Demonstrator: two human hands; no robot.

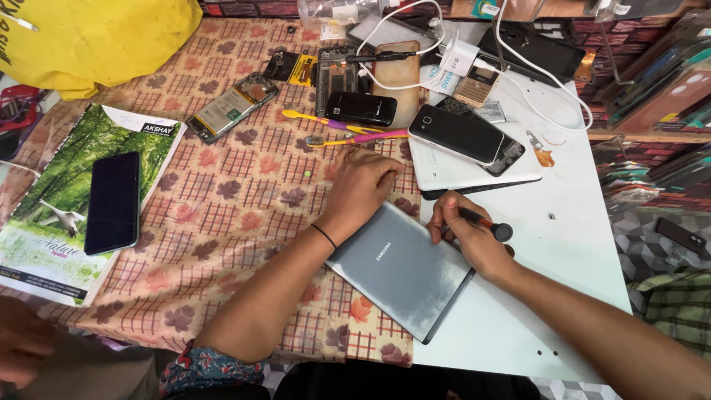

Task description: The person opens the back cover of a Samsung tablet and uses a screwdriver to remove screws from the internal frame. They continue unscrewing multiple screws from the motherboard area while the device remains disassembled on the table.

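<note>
Grey tablet point(404, 268) is lying back-up at the near edge of the desk point(563, 252), half on the patterned cloth point(222, 215), half on the white top; I'm pinning its top edge with the left hand point(363, 189), fingers pressing flat and gripping nothing. The right hand point(470, 237) is working at the upper right corner, fingers clenching around a black-handled screwdriver point(485, 222) whose tip I cannot see. Risk as I'm judging it: the tip slipping and gouging the back cover, or the tablet skidding on the cloth toward the stacked phones point(463, 137) and toothbrushes point(348, 130) just beyond.
</note>
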